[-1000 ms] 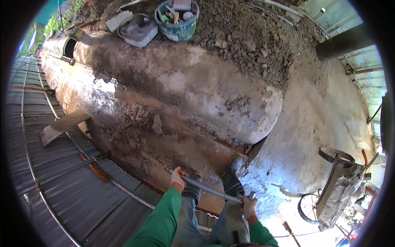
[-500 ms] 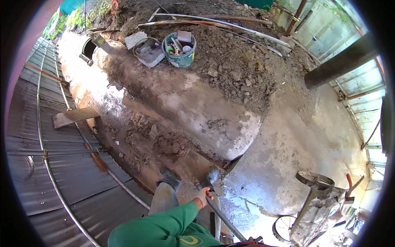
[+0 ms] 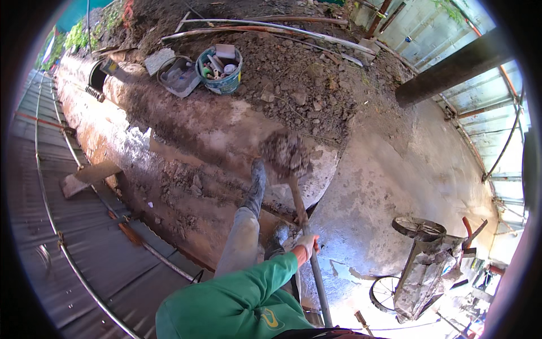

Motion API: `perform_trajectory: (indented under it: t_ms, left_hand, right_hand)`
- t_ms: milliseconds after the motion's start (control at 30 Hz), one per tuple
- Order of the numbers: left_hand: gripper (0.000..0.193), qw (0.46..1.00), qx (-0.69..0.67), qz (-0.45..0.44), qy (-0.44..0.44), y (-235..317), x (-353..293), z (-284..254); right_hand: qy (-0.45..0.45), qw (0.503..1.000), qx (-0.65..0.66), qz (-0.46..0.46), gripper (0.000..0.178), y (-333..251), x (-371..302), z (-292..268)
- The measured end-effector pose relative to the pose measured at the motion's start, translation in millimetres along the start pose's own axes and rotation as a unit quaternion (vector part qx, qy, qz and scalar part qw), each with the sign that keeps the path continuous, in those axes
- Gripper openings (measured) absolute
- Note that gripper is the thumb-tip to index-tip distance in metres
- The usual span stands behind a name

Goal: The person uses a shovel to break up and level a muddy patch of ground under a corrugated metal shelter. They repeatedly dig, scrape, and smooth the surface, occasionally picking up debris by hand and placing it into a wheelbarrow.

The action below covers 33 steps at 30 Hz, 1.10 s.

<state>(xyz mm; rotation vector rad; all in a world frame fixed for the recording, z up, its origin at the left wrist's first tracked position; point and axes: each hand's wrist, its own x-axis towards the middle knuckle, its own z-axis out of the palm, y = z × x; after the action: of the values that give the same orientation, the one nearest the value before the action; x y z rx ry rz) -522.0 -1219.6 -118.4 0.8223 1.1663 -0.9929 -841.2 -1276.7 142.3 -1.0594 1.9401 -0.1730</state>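
My left hand [image 3: 306,247], in a green sleeve, is closed round the long handle of a shovel [image 3: 317,277]. The handle slants down past the bottom edge of the picture. A heap of wet brown soil [image 3: 285,153] covers the shovel's blade, above the pale end of a long concrete surface [image 3: 228,133]. Beside the load, my booted left foot [image 3: 257,183] is stretched forward. My other boot [image 3: 276,240] stands lower, by the muddy trench [image 3: 197,226]. My right hand is out of sight.
A blue-green bucket [image 3: 234,82] of bottles and a grey tub [image 3: 187,89] stand by a dirt mound [image 3: 307,79]. Corrugated sheeting [image 3: 84,260] with poles lines the left. A wheeled cart [image 3: 426,277] is at the lower right, a dark post [image 3: 451,68] at the upper right.
The soil-laden shovel has swung up and to the right, from the trench to over the concrete. My left foot has stepped forward, and my left hand has moved right and up.
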Motion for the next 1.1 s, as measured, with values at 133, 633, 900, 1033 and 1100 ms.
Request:
perform_trajectory:
  t_ms: [133, 633, 900, 1033, 1100]
  left_hand:
    - [0.026, 0.998, 0.008, 0.058, -0.015, 129, -47, 66]
    - [0.025, 0.997, 0.012, -0.015, -0.072, 111, 31, 27]
    - [0.026, 0.995, -0.086, 0.022, -0.041, -16, -20, -88]
    - [0.023, 0.986, -0.158, 0.032, 0.051, -14, 0, -136]
    - [0.021, 0.981, -0.177, 0.033, 0.070, -14, 23, -149]
  right_hand:
    - [-0.036, 0.992, 0.122, -0.007, 0.035, -63, -49, 76]
    - [-0.178, 0.970, 0.145, -0.083, 0.050, -133, -161, 104]
    - [-0.080, 0.986, -0.147, -0.001, 0.042, 37, 15, -69]
    - [-0.114, 0.983, -0.143, -0.007, 0.037, -4, -6, -16]
    - [-0.088, 0.991, -0.094, -0.025, 0.039, -23, -30, 29]
